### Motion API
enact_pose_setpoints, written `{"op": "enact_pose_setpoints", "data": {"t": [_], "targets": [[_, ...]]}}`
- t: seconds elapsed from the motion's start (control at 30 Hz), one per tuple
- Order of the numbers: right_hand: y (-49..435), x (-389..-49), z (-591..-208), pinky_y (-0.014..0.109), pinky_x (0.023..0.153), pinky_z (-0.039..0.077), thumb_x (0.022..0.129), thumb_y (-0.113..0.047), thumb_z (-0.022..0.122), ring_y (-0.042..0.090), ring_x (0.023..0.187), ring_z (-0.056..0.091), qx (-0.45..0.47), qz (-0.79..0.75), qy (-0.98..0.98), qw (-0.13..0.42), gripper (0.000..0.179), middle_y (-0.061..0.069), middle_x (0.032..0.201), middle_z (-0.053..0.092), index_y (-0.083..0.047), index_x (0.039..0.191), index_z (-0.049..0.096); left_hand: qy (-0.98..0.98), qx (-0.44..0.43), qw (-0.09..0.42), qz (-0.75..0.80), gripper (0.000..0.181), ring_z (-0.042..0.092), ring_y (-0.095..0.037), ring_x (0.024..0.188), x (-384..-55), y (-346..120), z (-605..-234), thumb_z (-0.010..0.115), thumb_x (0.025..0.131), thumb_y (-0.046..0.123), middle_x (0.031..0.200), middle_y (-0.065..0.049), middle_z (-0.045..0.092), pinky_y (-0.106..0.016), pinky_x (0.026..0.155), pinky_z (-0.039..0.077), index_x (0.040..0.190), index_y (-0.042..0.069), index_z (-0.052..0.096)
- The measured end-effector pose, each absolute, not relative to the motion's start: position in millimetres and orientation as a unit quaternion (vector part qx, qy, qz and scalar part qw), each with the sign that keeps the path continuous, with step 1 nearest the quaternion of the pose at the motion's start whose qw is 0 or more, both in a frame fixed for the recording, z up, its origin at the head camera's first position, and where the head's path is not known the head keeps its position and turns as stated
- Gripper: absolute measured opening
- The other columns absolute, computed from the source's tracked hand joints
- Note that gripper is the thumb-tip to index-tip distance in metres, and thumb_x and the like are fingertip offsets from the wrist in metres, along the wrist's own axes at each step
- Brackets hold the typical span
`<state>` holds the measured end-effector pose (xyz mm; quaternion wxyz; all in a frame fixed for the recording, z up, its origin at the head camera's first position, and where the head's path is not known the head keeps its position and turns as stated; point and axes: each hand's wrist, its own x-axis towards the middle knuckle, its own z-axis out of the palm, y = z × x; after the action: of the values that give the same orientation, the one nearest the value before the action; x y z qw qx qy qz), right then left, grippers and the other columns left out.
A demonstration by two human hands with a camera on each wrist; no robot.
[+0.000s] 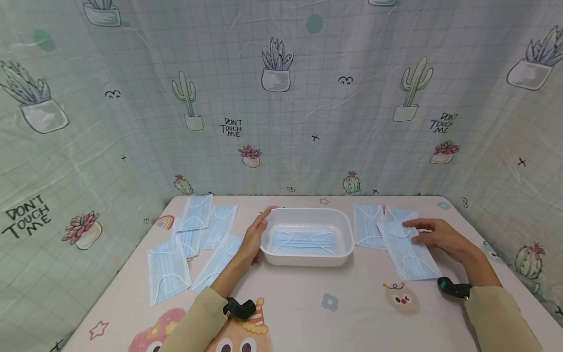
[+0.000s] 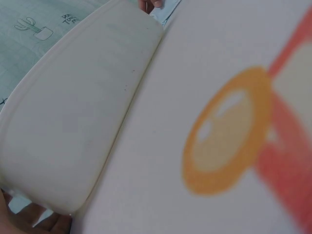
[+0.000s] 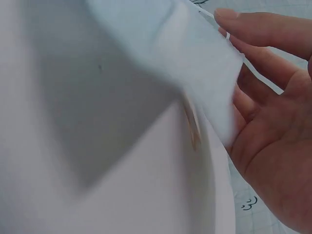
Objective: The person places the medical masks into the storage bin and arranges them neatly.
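A white plastic basin (image 1: 308, 261) stands in the middle of the table, a pleated blue face mask (image 1: 303, 242) lying inside. My left hand (image 1: 251, 239) rests along the basin's left side, its fingers reaching toward the far corner. In the left wrist view, fingers (image 2: 51, 222) touch the basin's lower edge. At the right, my right hand (image 1: 444, 237) is over a light-blue face mask (image 1: 406, 249), thumb and index finger spread apart. The right wrist view shows that mask (image 3: 195, 63) close up, with some fingers partly hidden behind it.
Another face mask (image 1: 368, 225) lies right of the basin, partly overlapped by the one under my right hand. Several masks (image 1: 169, 269) lie spread and overlapping on the left. A patterned curtain (image 1: 308, 122) surrounds the table (image 1: 334, 327) at the back and sides.
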<state>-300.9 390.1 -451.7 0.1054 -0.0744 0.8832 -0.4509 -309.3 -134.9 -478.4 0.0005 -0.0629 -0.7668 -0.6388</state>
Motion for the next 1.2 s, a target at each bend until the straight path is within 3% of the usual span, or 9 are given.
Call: {"op": "enact_pose_setpoints", "data": {"t": [0.1,0.33,0.6,0.83,0.93,1.03,1.13,1.2], "targets": [[390.3,-301.0,-451.5,0.027,0.084,0.057,0.093,-0.019,0.071,0.039,0.127,0.052,-0.078,-0.455,0.881,0.107,0.066,0.035,0.162,0.025,0.0,0.151,0.047,-0.768,-0.063,0.003,-0.637,0.049,0.015,-0.032,0.162,-309.0,-134.5,-478.0,0.037,0.112,0.032,0.172,0.0,0.027,-0.061,0.129,0.01,0.161,0.027,0.038],[390.5,-300.1,-451.3,0.046,0.1,0.056,0.095,-0.016,0.07,0.051,0.137,0.041,-0.098,-0.441,0.888,0.088,0.063,0.034,0.163,0.026,0.0,0.151,0.047,-0.77,-0.066,0.006,-0.634,0.049,0.017,-0.032,0.162,-308.7,-134.4,-478.3,0.036,0.113,0.032,0.172,-0.001,0.028,-0.061,0.129,0.012,0.161,0.026,0.037],[388.6,-298.9,-444.2,0.034,0.096,0.054,0.096,-0.012,0.066,0.053,0.141,0.036,-0.107,-0.446,0.885,0.082,0.059,0.032,0.164,0.025,0.001,0.151,0.047,-0.773,-0.064,0.005,-0.631,0.049,0.017,-0.031,0.162,-309.6,-134.0,-478.4,0.035,0.112,0.033,0.172,0.0,0.028,-0.06,0.129,0.011,0.162,0.027,0.037],[385.7,-296.8,-433.9,0.06,0.106,0.047,0.098,-0.014,0.064,0.052,0.144,0.031,-0.114,-0.451,0.882,0.072,0.057,0.029,0.165,0.026,-0.002,0.151,0.047,-0.774,-0.067,0.006,-0.629,0.05,0.016,-0.031,0.162,-308.5,-133.7,-477.0,0.035,0.112,0.032,0.172,0.0,0.027,-0.061,0.129,0.011,0.162,0.027,0.036],[384.8,-295.4,-429.5,0.044,0.103,0.051,0.098,-0.016,0.065,0.044,0.141,0.036,-0.115,-0.445,0.886,0.062,0.056,0.026,0.164,0.029,-0.003,0.15,0.049,-0.773,-0.068,0.006,-0.631,0.05,0.015,-0.031,0.162,-308.4,-133.4,-476.8,0.035,0.112,0.032,0.173,-0.001,0.026,-0.061,0.129,0.011,0.162,0.026,0.036],[383.5,-294.1,-425.0,0.022,0.093,0.049,0.099,-0.019,0.066,0.026,0.132,0.046,-0.114,-0.44,0.889,0.053,0.054,0.022,0.162,0.033,-0.005,0.149,0.051,-0.772,-0.067,0.004,-0.631,0.05,0.015,-0.031,0.162,-308.3,-133.2,-476.8,0.035,0.112,0.032,0.173,-0.001,0.026,-0.061,0.129,0.011,0.162,0.026,0.036],[382.3,-293.3,-420.8,0.015,0.088,0.05,0.1,-0.022,0.067,0.014,0.123,0.048,-0.114,-0.443,0.888,0.049,0.054,0.022,0.162,0.033,-0.005,0.148,0.052,-0.773,-0.064,0.002,-0.632,0.049,0.015,-0.031,0.162,-308.3,-133.2,-476.5,0.036,0.112,0.033,0.172,-0.001,0.026,-0.062,0.129,0.011,0.162,0.028,0.037],[381.5,-293.1,-418.2,0.015,0.088,0.05,0.1,-0.022,0.067,0.015,0.124,0.048,-0.116,-0.446,0.886,0.048,0.054,0.023,0.163,0.032,-0.005,0.148,0.052,-0.772,-0.061,0.001,-0.632,0.049,0.016,-0.031,0.162,-308.3,-133.3,-476.3,0.036,0.112,0.034,0.172,0.0,0.027,-0.062,0.129,0.01,0.161,0.029,0.037]]}}
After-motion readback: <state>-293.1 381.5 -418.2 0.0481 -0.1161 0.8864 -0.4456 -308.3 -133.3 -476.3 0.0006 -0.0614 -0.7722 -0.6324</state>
